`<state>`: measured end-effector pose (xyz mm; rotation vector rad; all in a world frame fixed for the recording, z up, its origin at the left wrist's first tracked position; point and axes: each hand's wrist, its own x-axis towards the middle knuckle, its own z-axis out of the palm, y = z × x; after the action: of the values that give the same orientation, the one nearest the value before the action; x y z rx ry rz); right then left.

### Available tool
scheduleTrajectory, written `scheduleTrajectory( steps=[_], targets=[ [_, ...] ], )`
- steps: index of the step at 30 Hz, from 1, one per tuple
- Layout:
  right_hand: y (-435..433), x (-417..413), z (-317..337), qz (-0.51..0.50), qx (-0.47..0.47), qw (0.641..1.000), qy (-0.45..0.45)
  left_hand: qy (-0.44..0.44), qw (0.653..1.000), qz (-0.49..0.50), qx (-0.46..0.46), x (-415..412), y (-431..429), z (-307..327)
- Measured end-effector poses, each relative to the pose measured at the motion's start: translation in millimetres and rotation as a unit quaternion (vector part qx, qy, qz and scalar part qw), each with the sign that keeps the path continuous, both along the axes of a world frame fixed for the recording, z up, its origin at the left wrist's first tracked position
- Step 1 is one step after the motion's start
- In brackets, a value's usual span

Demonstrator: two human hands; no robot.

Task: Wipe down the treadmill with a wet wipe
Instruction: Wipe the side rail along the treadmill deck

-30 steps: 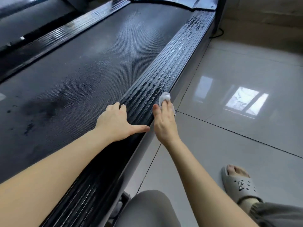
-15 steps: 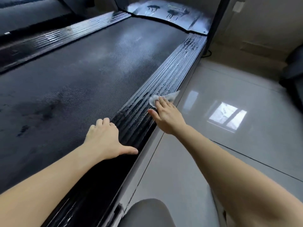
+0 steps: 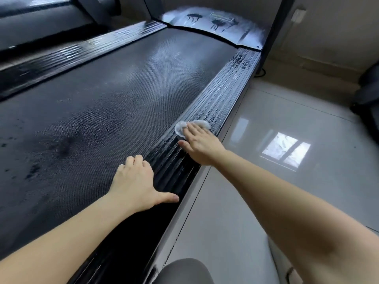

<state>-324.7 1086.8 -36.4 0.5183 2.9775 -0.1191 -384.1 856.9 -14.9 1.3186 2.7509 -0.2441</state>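
The black treadmill [image 3: 106, 111] fills the left and middle of the view, its textured belt flanked by ribbed side rails. On the right side rail [image 3: 223, 93] lies a white wet wipe [image 3: 180, 128], and my right hand [image 3: 200, 143] presses it flat with straight fingers. Wet streaks show on the rail ahead of the wipe. My left hand [image 3: 137, 182] rests on the belt's edge beside the same rail, fingers bent at the knuckles and thumb spread out onto the rail, holding nothing.
Glossy grey floor tiles [image 3: 287, 160] lie to the right of the treadmill, with a window reflection. The motor cover [image 3: 211, 23] sits at the far end. A dark object [image 3: 367, 95] stands at the right edge. My knee [image 3: 184, 271] shows at the bottom.
My right hand has slid the wipe forward along the right rail, away from me. The view has tilted up, showing more of the treadmill's far end. My left hand has stayed on the belt edge.
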Motion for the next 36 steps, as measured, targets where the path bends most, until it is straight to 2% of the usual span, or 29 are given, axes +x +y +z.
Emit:
scheduleTrajectory(
  steps=[3,7,10,12,16,18,21,24,26,28,30,33,36],
  targets=[
    [-14.0,-6.8,2.9,-0.018,-0.001,0.999,0.028,-0.001,1.0,0.002,-0.007,-0.2,0.3,1.4],
    [-81.5,11.8,-7.9,0.181,-0.029,0.98,0.082,-0.015,1.0,0.012,0.003,1.4,-1.4,-1.5],
    [-65.2,4.4,-8.6,0.278,-0.001,0.958,0.073,-0.013,1.0,0.015,0.005,2.9,-0.2,0.1],
    [-35.8,-8.4,0.3,0.257,0.024,0.965,0.053,-0.002,1.0,0.009,-0.007,2.9,0.7,1.2],
    [30.7,-33.4,13.9,0.068,0.041,0.997,-0.021,-0.001,1.0,0.002,-0.013,3.3,0.2,1.8],
    [34.6,-38.1,16.4,0.033,0.055,0.997,-0.03,-0.004,1.0,0.005,-0.017,2.2,1.1,2.3],
    [-8.0,-31.5,14.9,0.095,0.044,0.994,0.022,-0.005,1.0,0.003,-0.02,1.9,1.0,2.0],
    [-59.1,-15.0,-2.4,0.243,0.018,0.966,0.085,-0.017,1.0,0.008,-0.019,2.0,0.3,1.3],
    [-61.9,-9.1,-9.1,0.281,0.005,0.955,0.096,-0.014,1.0,0.007,-0.018,2.2,1.9,1.3],
    [-41.6,-8.3,-6.0,0.229,0.005,0.969,0.088,-0.013,1.0,0.003,-0.022,2.2,2.7,3.0],
    [-5.2,-5.5,1.4,0.106,0.012,0.993,0.056,-0.01,1.0,-0.001,-0.026,1.5,3.4,4.4],
    [42.0,9.0,2.4,-0.044,0.033,0.998,0.002,-0.017,0.999,0.002,-0.034,1.2,4.1,5.8],
    [30.1,26.7,-5.3,-0.085,0.014,0.996,0.021,-0.024,0.999,0.008,-0.041,1.5,3.8,5.9]
  ],
)
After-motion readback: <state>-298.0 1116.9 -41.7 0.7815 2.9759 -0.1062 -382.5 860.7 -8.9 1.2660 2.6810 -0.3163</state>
